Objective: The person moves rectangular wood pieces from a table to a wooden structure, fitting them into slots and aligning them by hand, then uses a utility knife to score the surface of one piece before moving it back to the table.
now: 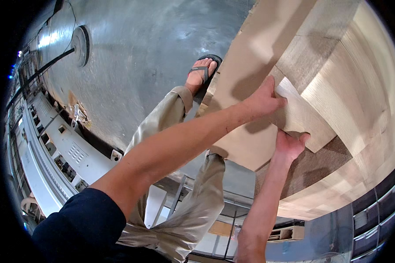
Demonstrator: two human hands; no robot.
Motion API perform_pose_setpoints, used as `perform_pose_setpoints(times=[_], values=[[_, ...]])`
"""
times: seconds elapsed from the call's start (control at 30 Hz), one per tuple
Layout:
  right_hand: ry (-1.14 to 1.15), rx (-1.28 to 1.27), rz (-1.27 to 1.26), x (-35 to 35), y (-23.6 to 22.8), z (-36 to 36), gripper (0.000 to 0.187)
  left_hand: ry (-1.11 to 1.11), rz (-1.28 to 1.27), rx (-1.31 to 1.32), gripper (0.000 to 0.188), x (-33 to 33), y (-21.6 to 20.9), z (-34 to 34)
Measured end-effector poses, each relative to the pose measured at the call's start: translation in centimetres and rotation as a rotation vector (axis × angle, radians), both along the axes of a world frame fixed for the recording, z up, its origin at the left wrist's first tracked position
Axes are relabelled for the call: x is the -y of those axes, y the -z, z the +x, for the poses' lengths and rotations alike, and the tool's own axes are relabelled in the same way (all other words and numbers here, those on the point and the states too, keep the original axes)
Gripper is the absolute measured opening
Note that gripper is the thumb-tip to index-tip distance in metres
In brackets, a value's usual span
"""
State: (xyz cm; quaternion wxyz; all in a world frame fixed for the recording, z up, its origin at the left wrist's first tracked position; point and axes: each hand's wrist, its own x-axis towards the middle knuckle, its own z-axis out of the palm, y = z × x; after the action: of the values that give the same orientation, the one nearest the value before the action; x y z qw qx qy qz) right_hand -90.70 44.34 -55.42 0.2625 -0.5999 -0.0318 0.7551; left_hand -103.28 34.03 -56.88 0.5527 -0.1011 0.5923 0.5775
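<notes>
At the far left of the frame, a white machine casing sits beside the grey floor; my sandalled foot is at upper centre. Right of centre, my left hand grips the left edge of a short, pale wood board; lower down, my right hand holds its lower edge, fingers nearly closed, tips partly hidden. The board lies over wood-grained planks filling the right. An uneven grip could twist it loose; a dragged corner might scuff the planks.
</notes>
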Motion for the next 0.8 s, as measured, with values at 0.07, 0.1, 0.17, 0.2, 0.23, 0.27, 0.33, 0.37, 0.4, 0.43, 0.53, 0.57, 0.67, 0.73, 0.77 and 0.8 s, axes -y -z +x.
perform_pose_setpoints(times=[0.07,0.1,0.17,0.2,0.23,0.27,0.33,0.37,0.4,0.43,0.53,0.57,0.67,0.73,0.77,0.8], values=[[0.008,-0.027,-0.019,0.0,0.0,-0.2,0.058,-0.042,-0.051,-0.065,0.062,0.0,0.8,0.4],[0.030,-0.049,-0.032,0.1,0.2,-0.2,0.058,-0.019,-0.052,-0.126,0.061,0.1,1.5,0.5],[0.022,-0.024,-0.019,0.1,0.4,-0.2,0.059,0.000,-0.051,-0.187,0.059,0.2,1.9,0.6],[0.019,0.001,-0.007,0.2,0.6,-0.2,0.060,0.010,-0.048,-0.178,0.059,0.4,2.1,0.6],[0.015,0.005,-0.003,0.2,0.5,-0.1,0.060,0.023,-0.040,-0.163,0.059,0.3,1.8,0.4],[0.021,-0.024,-0.016,0.2,0.5,0.0,0.061,0.017,-0.037,-0.160,0.059,0.4,1.5,0.2],[0.019,-0.050,-0.023,0.6,0.4,0.1,0.062,0.042,-0.046,-0.177,0.062,0.9,0.4,0.1],[-0.022,-0.039,-0.024,1.4,0.4,-0.2,0.069,0.030,-0.041,-0.180,0.062,1.5,0.6,0.6],[-0.062,-0.028,-0.025,2.1,0.5,-0.4,0.076,-0.021,-0.024,-0.160,0.064,2.3,0.6,1.4],[-0.187,-0.032,-0.011,2.3,0.6,-0.6,0.086,-0.070,-0.001,-0.141,0.065,2.6,0.8,2.2],[-0.152,0.010,0.004,3.1,0.6,-1.1,0.088,-0.057,0.019,-0.218,0.069,3.0,1.4,3.6],[-0.151,0.010,0.005,3.0,0.7,-1.0,0.088,-0.063,0.023,-0.217,0.069,3.0,1.4,3.4],[-0.126,-0.038,0.016,3.0,0.7,-1.5,0.091,-0.047,0.055,-0.072,0.069,3.6,2.8,2.6],[-0.128,-0.079,0.007,2.8,0.9,-1.3,0.088,-0.358,0.040,-0.057,0.064,3.4,4.8,1.5],[-0.123,-0.115,-0.006,2.4,1.1,-0.8,0.086,-0.460,0.055,-0.063,0.064,2.9,4.6,0.6],[-0.110,-0.101,0.012,1.6,1.3,0.1,0.086,-0.468,0.116,-0.087,0.063,1.9,2.9,-1.2]])
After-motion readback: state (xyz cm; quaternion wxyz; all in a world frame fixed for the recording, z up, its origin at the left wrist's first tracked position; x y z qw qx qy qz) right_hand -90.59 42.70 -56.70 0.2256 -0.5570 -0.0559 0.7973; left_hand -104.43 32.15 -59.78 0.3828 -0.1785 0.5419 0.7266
